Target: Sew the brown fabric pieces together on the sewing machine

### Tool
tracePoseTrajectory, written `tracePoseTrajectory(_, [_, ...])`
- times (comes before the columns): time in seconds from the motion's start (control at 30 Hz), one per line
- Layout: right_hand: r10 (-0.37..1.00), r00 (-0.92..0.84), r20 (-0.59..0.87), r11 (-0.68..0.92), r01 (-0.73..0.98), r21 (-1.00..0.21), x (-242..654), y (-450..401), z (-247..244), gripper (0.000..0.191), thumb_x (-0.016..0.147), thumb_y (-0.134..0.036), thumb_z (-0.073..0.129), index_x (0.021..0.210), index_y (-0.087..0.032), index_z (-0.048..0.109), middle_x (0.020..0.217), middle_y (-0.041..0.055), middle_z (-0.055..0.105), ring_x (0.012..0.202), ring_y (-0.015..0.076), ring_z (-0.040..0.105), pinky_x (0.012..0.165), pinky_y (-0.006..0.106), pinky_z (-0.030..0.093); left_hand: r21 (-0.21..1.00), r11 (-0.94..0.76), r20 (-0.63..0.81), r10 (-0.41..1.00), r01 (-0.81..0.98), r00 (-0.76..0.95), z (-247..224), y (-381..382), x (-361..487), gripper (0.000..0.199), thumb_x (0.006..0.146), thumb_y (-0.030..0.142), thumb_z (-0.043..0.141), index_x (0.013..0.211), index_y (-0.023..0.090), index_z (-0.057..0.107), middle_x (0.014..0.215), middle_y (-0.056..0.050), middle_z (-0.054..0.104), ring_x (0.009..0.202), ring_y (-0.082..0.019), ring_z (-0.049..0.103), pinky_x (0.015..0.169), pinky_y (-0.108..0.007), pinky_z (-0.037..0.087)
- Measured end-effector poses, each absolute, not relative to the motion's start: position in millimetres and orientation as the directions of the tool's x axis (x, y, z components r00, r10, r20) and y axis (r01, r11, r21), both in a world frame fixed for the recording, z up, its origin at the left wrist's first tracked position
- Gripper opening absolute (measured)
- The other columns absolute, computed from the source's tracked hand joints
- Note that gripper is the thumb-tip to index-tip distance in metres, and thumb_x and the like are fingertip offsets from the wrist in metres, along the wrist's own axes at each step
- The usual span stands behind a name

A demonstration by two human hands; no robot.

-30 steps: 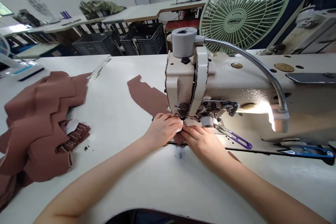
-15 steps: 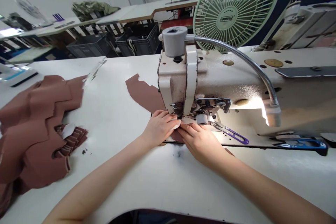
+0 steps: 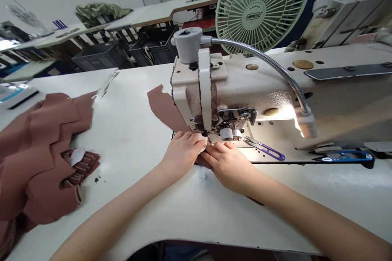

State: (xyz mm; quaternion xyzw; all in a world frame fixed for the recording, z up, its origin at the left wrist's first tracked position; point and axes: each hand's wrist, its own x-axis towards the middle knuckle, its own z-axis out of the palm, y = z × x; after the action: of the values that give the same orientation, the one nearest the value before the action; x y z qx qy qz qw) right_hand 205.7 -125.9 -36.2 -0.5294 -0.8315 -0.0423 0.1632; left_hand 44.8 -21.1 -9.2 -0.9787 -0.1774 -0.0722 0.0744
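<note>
A long brown leather-like piece (image 3: pixel 165 108) runs under the head of a white sewing machine (image 3: pixel 190 89), its far end lying beyond on the left. Beside the needle area, my left hand (image 3: pixel 180 153) is closed on the piece, thumb and forefinger together. Something small and white (image 3: pixel 202 143) shows at those fingertips; I cannot tell what it is. My right hand (image 3: pixel 231 165) presses the near part of the same piece, its fingers bent close together. The needle point is hidden. Part of the piece shows again beneath my right forearm.
Purple thread snips (image 3: pixel 269 151) lie on the machine bed, with blue snips (image 3: pixel 347 156) farther right. Stacked brown pieces (image 3: pixel 39 151) cover the table's left side. A bent metal-necked lamp (image 3: pixel 306 124) lights the bed. A green fan (image 3: pixel 260 14) stands behind.
The view has shifted, so the machine appears farther left. The brown piece's far end is nearer the machine head, and more of it shows under my right forearm. Both hands stay on it.
</note>
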Motion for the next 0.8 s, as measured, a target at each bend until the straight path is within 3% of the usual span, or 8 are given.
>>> tracePoseTrajectory(0.3, [0.899,-0.291,0.328,0.366,0.909,-0.198,199,-123,-36,0.032,0.084,-0.010,0.046,0.113,-0.008,0.061,0.106,0.0129,0.067,0.092,0.0256,0.052,0.074,0.038,0.044,-0.035,-0.921,0.025,0.387,0.388,0.922,14,-22,56,0.019,0.079,0.007,0.046,0.084,0.019,0.060,0.078,-0.003,0.062,0.076,-0.019,0.058,0.069,-0.033,0.044])
tracePoseTrajectory(0.43, [0.858,-0.279,0.431,0.428,0.852,-0.302,198,-126,-37,0.033,0.085,-0.005,0.039,0.109,-0.007,0.062,0.110,0.0158,0.067,0.101,0.0244,0.057,0.085,0.039,0.050,0.016,-0.908,-0.029,0.418,0.419,0.908,15,-20,62,0.023,0.084,0.007,0.040,0.073,0.018,0.058,0.075,-0.003,0.062,0.070,-0.018,0.057,0.062,-0.028,0.044])
tracePoseTrajectory(0.67, [0.845,-0.170,0.507,0.435,0.771,-0.466,190,-130,-44,0.024,0.085,-0.007,0.040,0.082,-0.015,0.063,0.097,0.0131,0.071,0.103,0.0233,0.062,0.089,0.037,0.053,0.053,-0.895,-0.071,0.439,0.443,0.895,14,-20,64,0.021,0.081,0.005,0.043,0.068,0.018,0.054,0.070,-0.003,0.059,0.065,-0.017,0.055,0.056,-0.027,0.039])
tracePoseTrajectory(0.8, [0.860,-0.210,0.465,0.442,0.761,-0.475,187,-131,-43,0.026,0.083,-0.008,0.043,0.096,-0.012,0.065,0.108,0.0130,0.069,0.109,0.0241,0.058,0.091,0.040,0.051,0.149,-0.880,-0.086,0.443,0.452,0.892,18,-24,62,0.020,0.079,0.004,0.045,0.068,0.018,0.055,0.069,-0.001,0.056,0.064,-0.016,0.053,0.053,-0.025,0.036])
